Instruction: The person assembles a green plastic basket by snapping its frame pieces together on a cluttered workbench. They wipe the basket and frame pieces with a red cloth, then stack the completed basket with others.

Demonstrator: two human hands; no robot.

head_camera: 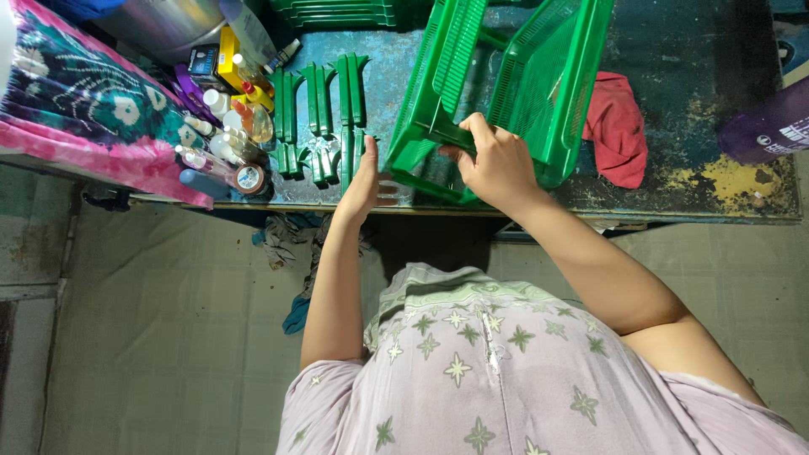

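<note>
Counter (pixel 674 59) across the top of the frame, worn blue-green with yellow patches at upper right. Patterned pink and teal cloth (pixel 76 101) draped at upper left. Green plastic baskets (pixel 506 76), two mesh trays tilted against each other, standing at upper centre on the counter. Red rag (pixel 619 126) lying just right of the baskets. Purple bottle (pixel 771 126) at the right edge. Green plastic legs (pixel 324 109), long narrow pieces laid in a row left of the baskets. Cluster of small bottles (pixel 227 135) and a yellow box (pixel 232 59) between the cloth and the legs. Right hand (pixel 497 164) gripping the near lower corner of the baskets, fingers curled over the frame. Left hand (pixel 364 181) open and flat, fingers spread, at the counter edge just beside the legs and the baskets' corner, holding nothing.
</note>
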